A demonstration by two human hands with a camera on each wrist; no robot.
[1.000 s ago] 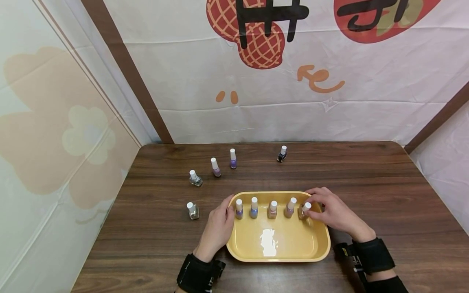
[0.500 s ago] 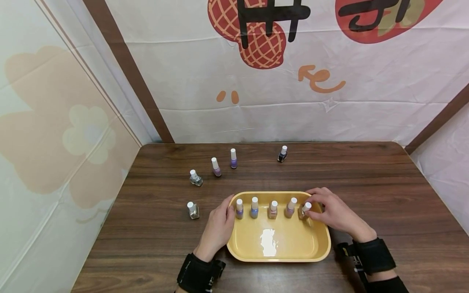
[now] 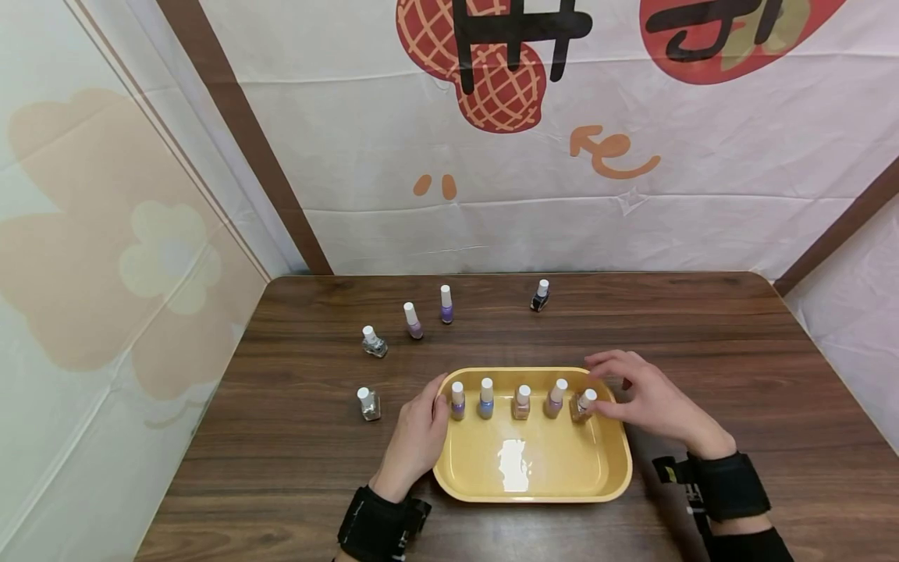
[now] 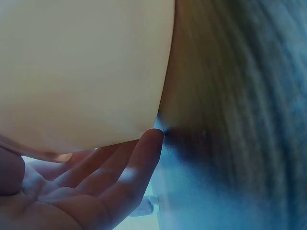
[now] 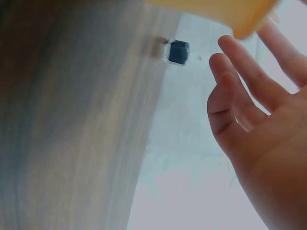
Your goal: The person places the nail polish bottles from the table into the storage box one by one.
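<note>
Five bottles [image 3: 521,407] stood in the yellow tray [image 3: 569,464]; five other bottles [image 3: 375,346] sat on the counter [image 3: 281,453], probably left to load. Left hand [image 3: 420,433] gripped tray, right hand [image 3: 656,400] was spread.

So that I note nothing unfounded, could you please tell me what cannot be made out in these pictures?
Head view: whether the right hand touches the rightmost white-capped small glass bottle; the two overlap.
Head view: the lower fingers of the left hand, hidden beneath the hand itself.
Right wrist view: most of the glossy yellow oblong tray, cut off by the top edge.
Left wrist view: the small greyish shape, blurred; the left hand partly covers it.
</note>
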